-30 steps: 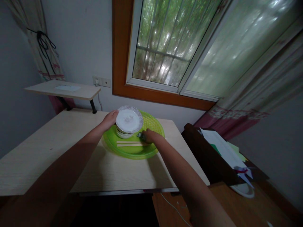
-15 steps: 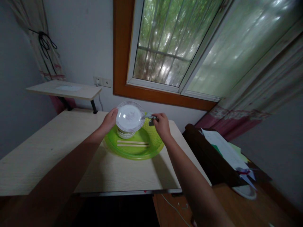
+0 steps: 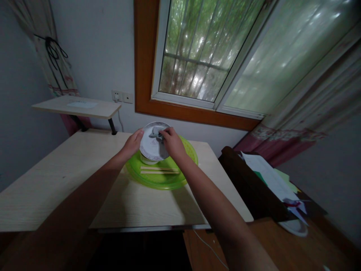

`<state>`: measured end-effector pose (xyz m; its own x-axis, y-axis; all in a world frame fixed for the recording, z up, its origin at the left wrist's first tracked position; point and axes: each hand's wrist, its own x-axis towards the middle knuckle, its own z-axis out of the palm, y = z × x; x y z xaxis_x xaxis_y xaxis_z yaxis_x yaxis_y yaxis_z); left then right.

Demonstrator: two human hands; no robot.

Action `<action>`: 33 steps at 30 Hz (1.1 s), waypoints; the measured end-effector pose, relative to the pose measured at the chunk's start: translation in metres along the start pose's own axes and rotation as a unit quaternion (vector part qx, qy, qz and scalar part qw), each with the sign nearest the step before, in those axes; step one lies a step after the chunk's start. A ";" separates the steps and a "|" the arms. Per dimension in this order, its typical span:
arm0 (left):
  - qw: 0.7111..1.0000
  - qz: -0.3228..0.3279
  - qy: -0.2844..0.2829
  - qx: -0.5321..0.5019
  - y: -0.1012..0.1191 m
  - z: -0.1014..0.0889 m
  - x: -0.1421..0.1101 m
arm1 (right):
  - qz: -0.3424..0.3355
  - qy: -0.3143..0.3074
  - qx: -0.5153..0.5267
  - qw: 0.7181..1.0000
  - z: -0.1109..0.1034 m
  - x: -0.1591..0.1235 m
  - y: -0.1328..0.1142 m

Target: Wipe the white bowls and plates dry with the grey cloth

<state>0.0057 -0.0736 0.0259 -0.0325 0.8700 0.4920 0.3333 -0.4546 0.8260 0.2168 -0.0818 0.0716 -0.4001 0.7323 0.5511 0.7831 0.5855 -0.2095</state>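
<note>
A white plate (image 3: 150,150) with a patterned rim is tilted up above a green plastic basket (image 3: 166,185). My left hand (image 3: 133,143) grips the plate by its left edge. Pinched in my right hand (image 3: 172,142) is a grey-green cloth (image 3: 156,133), which lies against the upper face of the plate. Beneath the plate, partly hidden by it, white dishes (image 3: 149,161) stand stacked in the basket. Two pale chopsticks (image 3: 159,170) lie side by side in the basket, nearer to me.
The basket rests on a light wooden table (image 3: 135,209). A small raised shelf (image 3: 96,107) with a paper on it stands at the back left. To the right, beyond the table edge, a dark brown piece of furniture (image 3: 245,188) carries papers (image 3: 266,177). A window is behind.
My right hand has moved left with the cloth, from beside the plate's right rim to over its face. My left hand still holds the plate, with little movement.
</note>
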 end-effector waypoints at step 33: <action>1.000 0.011 -0.007 0.001 0.001 0.001 0.000 | 0.034 -0.214 -0.133 0.967 -0.027 -0.035 -0.011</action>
<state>0.0068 -0.0737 0.0261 -0.0112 0.8623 0.5063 0.3364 -0.4735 0.8140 0.2347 -0.1232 0.0771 -0.4589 0.8761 0.1474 0.8866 0.4624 0.0120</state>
